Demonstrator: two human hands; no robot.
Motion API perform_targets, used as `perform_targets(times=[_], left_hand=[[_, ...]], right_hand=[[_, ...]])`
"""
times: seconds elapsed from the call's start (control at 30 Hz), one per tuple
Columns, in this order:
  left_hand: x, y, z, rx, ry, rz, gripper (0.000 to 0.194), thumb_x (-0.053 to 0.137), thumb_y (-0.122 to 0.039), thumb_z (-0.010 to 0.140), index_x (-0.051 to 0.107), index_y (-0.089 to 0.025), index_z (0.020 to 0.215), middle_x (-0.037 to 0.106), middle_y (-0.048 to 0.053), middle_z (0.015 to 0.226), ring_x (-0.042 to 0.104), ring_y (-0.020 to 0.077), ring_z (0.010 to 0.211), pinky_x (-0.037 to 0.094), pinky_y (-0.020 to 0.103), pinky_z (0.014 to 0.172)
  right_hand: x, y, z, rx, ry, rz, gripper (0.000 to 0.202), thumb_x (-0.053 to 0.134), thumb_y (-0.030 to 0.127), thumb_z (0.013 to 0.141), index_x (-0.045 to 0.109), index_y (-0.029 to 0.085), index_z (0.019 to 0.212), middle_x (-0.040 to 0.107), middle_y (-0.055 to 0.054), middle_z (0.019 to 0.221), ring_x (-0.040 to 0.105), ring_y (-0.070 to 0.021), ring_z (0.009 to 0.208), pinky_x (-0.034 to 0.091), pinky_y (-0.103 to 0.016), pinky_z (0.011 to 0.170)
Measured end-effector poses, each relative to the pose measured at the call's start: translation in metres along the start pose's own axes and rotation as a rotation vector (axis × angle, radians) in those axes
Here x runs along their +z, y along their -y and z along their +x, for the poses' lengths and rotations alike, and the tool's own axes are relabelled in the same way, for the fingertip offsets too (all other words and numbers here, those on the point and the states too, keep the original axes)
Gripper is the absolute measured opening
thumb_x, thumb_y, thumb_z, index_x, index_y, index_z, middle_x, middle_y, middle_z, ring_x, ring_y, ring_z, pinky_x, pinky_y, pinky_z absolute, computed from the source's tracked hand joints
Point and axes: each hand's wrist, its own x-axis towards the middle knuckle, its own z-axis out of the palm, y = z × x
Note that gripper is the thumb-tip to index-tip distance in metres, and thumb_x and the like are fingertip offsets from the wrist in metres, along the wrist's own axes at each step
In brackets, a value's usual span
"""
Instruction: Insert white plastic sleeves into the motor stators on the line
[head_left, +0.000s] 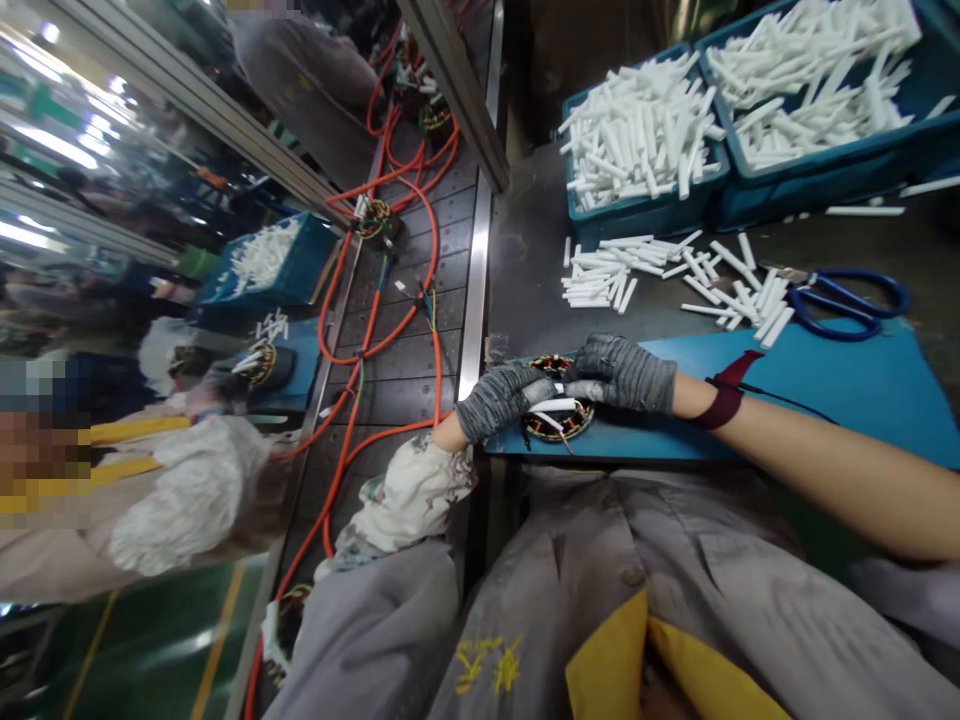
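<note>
A round motor stator (pixel 557 430) with copper windings lies on the blue mat in front of me. White sleeves (pixel 555 406) stick out across its middle. My left hand (pixel 504 398), in a grey knit glove, reaches over the stator's left side with fingers closed at a short white piece (pixel 559 388). From the right, my right hand (pixel 624 375), gloved alike, meets it there with thumb and fingers pinched together. The fingertips partly hide what they grip. A dark red wrist strap (pixel 721 402) with a black cord circles my right forearm.
Loose white sleeves (pixel 611 272) and blue-handled scissors (pixel 844 300) lie beyond the mat (pixel 892 395). Two blue bins (pixel 645 215) of sleeves stand behind. Left of the metal edge (pixel 474 300), a conveyor (pixel 397 390) carries stators and orange cables (pixel 437 365). A co-worker's sleeve (pixel 187 490) shows across it.
</note>
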Motion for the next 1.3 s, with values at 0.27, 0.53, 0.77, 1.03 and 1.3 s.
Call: perform_targets(times=[0.27, 0.53, 0.77, 1.03, 1.3], left_hand=[[-0.018, -0.034, 0.021, -0.154, 0.247, 0.431, 0.048, 0.046, -0.054, 0.097, 0.079, -0.019, 0.104, 0.073, 0.005, 0.078, 0.064, 0.0175, 0.071, 0.045, 0.029, 0.073], [-0.004, -0.061, 0.046, -0.191, 0.214, 0.693, 0.047, 0.061, -0.059, 0.087, 0.077, -0.019, 0.106, 0.074, 0.009, 0.085, 0.067, 0.0265, 0.081, 0.047, 0.036, 0.075], [-0.019, -0.019, 0.024, -0.124, -0.215, 0.425, 0.062, 0.081, -0.048, 0.075, 0.063, -0.019, 0.127, 0.073, 0.005, 0.095, 0.066, 0.0218, 0.089, 0.047, 0.034, 0.088], [-0.004, -0.013, -0.005, 0.257, -0.128, 0.540, 0.032, 0.060, -0.048, 0.093, 0.075, -0.024, 0.109, 0.067, 0.008, 0.126, 0.061, 0.0247, 0.113, 0.044, 0.043, 0.102], [0.011, 0.004, -0.001, 0.283, -0.069, 0.573, 0.034, 0.057, -0.039, 0.096, 0.067, -0.030, 0.128, 0.063, 0.006, 0.137, 0.048, 0.0285, 0.136, 0.032, 0.053, 0.117]], right_hand=[[-0.007, 0.016, -0.012, 0.222, -0.087, 0.112, 0.040, 0.058, 0.046, 0.093, 0.071, 0.018, 0.117, 0.075, -0.012, 0.104, 0.068, -0.0260, 0.092, 0.052, -0.038, 0.083], [-0.005, 0.009, -0.048, 0.346, -0.290, 0.350, 0.040, 0.060, 0.047, 0.090, 0.069, 0.021, 0.120, 0.075, -0.009, 0.114, 0.071, -0.0278, 0.101, 0.057, -0.044, 0.091], [-0.003, 0.049, -0.068, 0.333, -0.346, 0.396, 0.034, 0.059, 0.048, 0.093, 0.071, 0.025, 0.115, 0.076, -0.007, 0.108, 0.073, -0.0256, 0.096, 0.059, -0.042, 0.089], [0.018, 0.053, -0.044, 0.280, -0.309, 0.471, 0.041, 0.054, 0.051, 0.096, 0.067, 0.023, 0.123, 0.074, -0.008, 0.118, 0.070, -0.0265, 0.105, 0.056, -0.044, 0.094], [0.015, 0.036, -0.028, 0.230, -0.270, 0.496, 0.037, 0.054, 0.053, 0.095, 0.075, 0.023, 0.102, 0.078, -0.005, 0.096, 0.071, -0.0205, 0.082, 0.055, -0.034, 0.079]])
